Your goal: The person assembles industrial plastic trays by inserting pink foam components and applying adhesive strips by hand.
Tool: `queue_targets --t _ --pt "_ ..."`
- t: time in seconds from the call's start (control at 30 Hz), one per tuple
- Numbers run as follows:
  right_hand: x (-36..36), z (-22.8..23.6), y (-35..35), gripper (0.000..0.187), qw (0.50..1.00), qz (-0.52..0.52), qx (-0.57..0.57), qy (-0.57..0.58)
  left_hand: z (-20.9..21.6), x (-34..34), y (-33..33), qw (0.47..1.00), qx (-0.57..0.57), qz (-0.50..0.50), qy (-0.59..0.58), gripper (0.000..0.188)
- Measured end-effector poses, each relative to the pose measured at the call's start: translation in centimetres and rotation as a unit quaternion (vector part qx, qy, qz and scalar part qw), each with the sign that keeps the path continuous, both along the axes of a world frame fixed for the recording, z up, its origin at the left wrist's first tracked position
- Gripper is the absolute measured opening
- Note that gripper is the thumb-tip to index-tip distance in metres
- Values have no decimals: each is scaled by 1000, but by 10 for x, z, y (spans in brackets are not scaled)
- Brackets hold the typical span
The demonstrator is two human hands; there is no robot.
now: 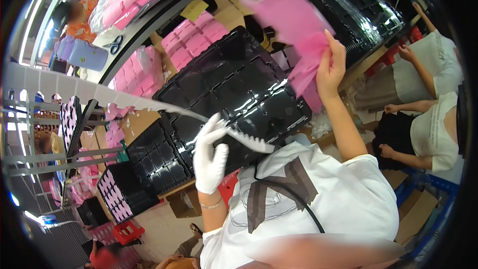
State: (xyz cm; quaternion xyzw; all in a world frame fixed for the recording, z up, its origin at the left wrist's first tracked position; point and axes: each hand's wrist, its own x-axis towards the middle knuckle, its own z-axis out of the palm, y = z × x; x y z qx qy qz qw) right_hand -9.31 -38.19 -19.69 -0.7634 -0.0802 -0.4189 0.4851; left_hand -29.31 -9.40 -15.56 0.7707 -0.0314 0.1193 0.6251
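Note:
My left hand (210, 157), in a white glove, is closed with its fingertips on a long whitish strip (149, 102). The strip runs in from the far left, and its wavy-edged end hangs past my fingers toward my shirt. Raised on the right, my bare right hand (330, 67) grips a thin, limp pink sheet (296, 17); it is blurred, so I cannot tell whether it is a bag or film. Between and beyond my hands lies a black plastic tray (224, 87) with rows of compartments.
More black trays (157, 157) stand at the left. A film-wrapped stack of black trays (348, 10) is at the far right. Pink boxes (191, 40) sit behind the tray. Scissors (116, 45) and a purple container (87, 55) rest on a shelf. Two people stand at right.

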Motion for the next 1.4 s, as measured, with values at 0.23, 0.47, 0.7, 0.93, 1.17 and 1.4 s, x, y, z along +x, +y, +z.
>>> queue_targets --t 0.23,0.47,0.7,0.93,1.17,1.4 --pt "38 -240 -69 45 805 -11 -501 317 -4 -9 19 990 -41 118 65 34" --pt "68 -63 -29 42 695 61 -507 506 8 -29 71 965 119 218 87 29" --pt "133 115 56 20 925 239 -290 -61 14 -15 93 944 131 295 65 20" --pt "272 193 206 37 822 230 -458 -247 36 75 98 931 275 225 -87 18" --pt "265 261 220 29 725 355 -591 2 98 107 105 958 209 167 -104 16" --pt "246 260 219 27 738 329 -589 -2 138 185 89 940 275 85 -181 17"
